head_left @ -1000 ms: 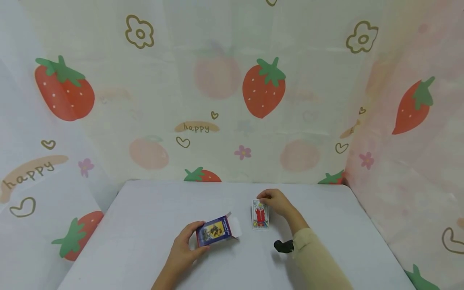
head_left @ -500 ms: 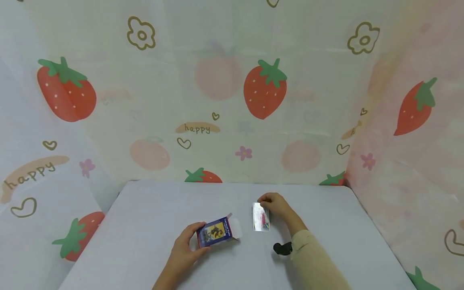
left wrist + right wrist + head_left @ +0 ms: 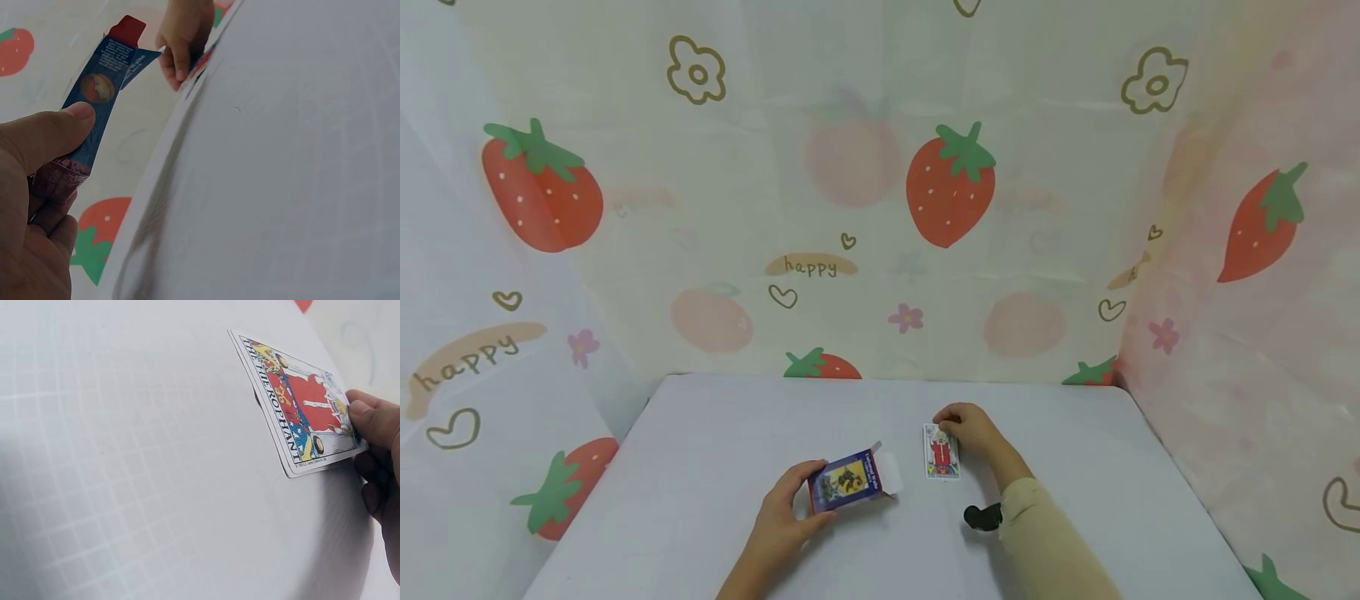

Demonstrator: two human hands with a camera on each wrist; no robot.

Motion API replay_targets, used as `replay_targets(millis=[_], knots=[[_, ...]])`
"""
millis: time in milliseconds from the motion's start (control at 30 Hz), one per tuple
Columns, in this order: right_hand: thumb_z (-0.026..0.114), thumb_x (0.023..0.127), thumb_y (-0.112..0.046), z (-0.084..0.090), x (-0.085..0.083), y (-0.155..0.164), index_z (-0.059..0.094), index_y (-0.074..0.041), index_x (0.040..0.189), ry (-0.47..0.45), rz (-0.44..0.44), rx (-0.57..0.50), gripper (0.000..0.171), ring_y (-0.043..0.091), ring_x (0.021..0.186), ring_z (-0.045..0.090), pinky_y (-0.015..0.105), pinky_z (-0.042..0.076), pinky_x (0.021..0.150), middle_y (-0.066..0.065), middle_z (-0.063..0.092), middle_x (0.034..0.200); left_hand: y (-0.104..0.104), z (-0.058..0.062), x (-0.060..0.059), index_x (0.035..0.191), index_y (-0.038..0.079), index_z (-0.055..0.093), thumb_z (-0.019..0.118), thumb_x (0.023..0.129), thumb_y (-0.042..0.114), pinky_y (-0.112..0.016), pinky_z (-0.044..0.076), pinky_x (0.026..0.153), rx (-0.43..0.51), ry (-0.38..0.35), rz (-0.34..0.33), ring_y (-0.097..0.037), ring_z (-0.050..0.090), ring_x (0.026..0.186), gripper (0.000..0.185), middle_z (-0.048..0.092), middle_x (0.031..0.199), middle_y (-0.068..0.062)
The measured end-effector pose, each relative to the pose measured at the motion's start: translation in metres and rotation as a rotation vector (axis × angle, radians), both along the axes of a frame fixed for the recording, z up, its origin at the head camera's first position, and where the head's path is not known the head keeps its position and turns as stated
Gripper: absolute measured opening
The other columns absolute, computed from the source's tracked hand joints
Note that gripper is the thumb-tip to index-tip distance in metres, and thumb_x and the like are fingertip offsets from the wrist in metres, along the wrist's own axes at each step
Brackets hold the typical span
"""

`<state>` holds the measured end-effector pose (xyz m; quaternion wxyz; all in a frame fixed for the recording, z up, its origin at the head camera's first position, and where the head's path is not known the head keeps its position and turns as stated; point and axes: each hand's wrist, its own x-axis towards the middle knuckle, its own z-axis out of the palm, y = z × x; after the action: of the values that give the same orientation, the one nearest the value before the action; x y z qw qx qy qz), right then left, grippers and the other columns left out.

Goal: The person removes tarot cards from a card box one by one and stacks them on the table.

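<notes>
My left hand (image 3: 787,508) grips a blue and red card box (image 3: 846,481) with a yellow picture on its front, thumb along one narrow side. In the left wrist view the box (image 3: 94,100) has its end flaps standing out, a red one at the tip. The white flap points right in the head view. My right hand (image 3: 973,429) pinches the far end of a tarot card (image 3: 942,454) to the right of the box. The right wrist view reads "THE HIEROPHANT" on the card (image 3: 306,400), with another card edge showing beneath it; the right thumb lies on its face.
Both hands are over a white table (image 3: 715,433). Curtains with strawberry prints (image 3: 951,187) stand behind it and at both sides. A black wrist camera (image 3: 982,517) juts from the right sleeve (image 3: 1048,533).
My right hand and the card have come slightly nearer. The card's face flashed with glare half a second ago and shows its picture again now. My left hand and the box barely shift.
</notes>
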<state>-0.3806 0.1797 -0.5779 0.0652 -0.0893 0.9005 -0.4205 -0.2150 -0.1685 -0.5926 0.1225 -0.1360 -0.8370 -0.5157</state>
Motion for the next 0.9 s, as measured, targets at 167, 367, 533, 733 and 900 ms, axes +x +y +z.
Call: replay_targets(millis=[167, 367, 533, 733, 900], knots=[[0.067, 0.099, -0.010, -0.0023, -0.0001, -0.0004, 0.076, -0.011, 0.102, 0.018, -0.003, 0.020, 0.009, 0.017, 0.093, 0.059, 0.035, 0.057, 0.085, 0.001, 0.071, 0.102, -0.0004, 0.0004, -0.0005, 0.140, 0.020, 0.059, 0.093, 0.071, 0.009, -0.043, 0.038, 0.123, -0.003, -0.004, -0.004, -0.019, 0.051, 0.139, 0.078, 0.059, 0.142, 0.008], [0.068, 0.099, -0.012, -0.0026, 0.0004, -0.0008, 0.076, -0.014, 0.101, 0.028, -0.017, 0.042, 0.009, 0.019, 0.098, 0.059, 0.040, 0.057, 0.094, 0.003, 0.070, 0.106, 0.0000, 0.0011, -0.0007, 0.140, 0.022, 0.058, 0.093, 0.071, 0.009, -0.043, 0.038, 0.123, -0.003, -0.008, -0.002, -0.018, 0.051, 0.139, 0.078, 0.059, 0.141, 0.009], [0.067, 0.099, -0.009, -0.0015, 0.0016, -0.0015, 0.076, -0.012, 0.101, 0.055, -0.007, 0.048, 0.010, 0.019, 0.098, 0.058, 0.042, 0.057, 0.094, 0.003, 0.069, 0.108, 0.0003, 0.0016, -0.0011, 0.139, 0.026, 0.058, 0.094, 0.070, 0.008, -0.042, 0.037, 0.123, -0.002, -0.003, 0.003, -0.018, 0.051, 0.139, 0.079, 0.059, 0.141, 0.009], [0.068, 0.097, -0.006, -0.0054, 0.0020, -0.0007, 0.076, -0.013, 0.101, 0.101, 0.018, 0.058, 0.011, 0.018, 0.098, 0.059, 0.041, 0.056, 0.094, 0.002, 0.070, 0.105, 0.0006, 0.0023, -0.0008, 0.139, 0.022, 0.059, 0.094, 0.070, 0.009, -0.043, 0.038, 0.123, -0.008, -0.008, 0.010, -0.018, 0.052, 0.139, 0.078, 0.059, 0.141, 0.008], [0.069, 0.096, -0.007, -0.0079, 0.0032, 0.0004, 0.076, -0.014, 0.100, 0.102, 0.024, 0.046, 0.011, 0.018, 0.099, 0.059, 0.042, 0.056, 0.096, 0.002, 0.069, 0.105, 0.0014, 0.0030, 0.0012, 0.139, 0.019, 0.059, 0.094, 0.070, 0.009, -0.045, 0.039, 0.122, -0.013, -0.018, 0.014, -0.020, 0.052, 0.138, 0.078, 0.060, 0.141, 0.007]])
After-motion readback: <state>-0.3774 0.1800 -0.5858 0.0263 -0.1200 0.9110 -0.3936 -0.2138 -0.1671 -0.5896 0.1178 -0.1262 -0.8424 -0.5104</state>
